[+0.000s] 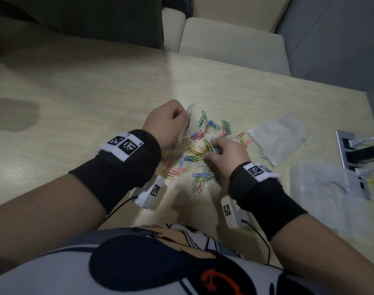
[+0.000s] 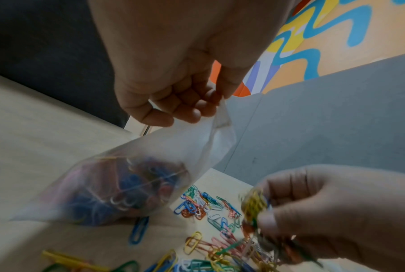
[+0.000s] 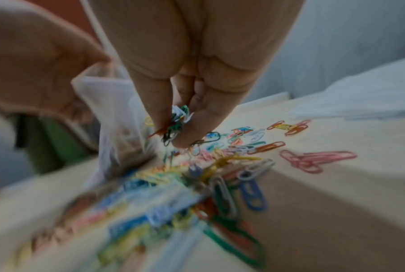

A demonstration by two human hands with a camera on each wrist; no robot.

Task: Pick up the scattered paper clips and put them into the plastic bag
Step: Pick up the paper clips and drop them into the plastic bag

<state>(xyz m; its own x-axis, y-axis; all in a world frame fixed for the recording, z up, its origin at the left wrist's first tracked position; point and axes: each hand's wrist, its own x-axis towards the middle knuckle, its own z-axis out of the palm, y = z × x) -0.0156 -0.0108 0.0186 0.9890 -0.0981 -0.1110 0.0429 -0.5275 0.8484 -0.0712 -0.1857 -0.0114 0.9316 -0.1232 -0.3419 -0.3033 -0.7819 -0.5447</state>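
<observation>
Left hand (image 1: 168, 122) pinches bag (image 2: 117, 185); right hand (image 1: 226, 158) clutches clips (image 2: 255, 204).

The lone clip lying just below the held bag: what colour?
Blue paper clip, clearest in the left wrist view.

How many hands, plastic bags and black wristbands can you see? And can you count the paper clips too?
Hands: 2, the left hand and the right hand
Plastic bags: 2, the held bag and the flat bag
Black wristbands: 2
Paper clips: too many and too tangled to count
Total without the clips: 6
</observation>
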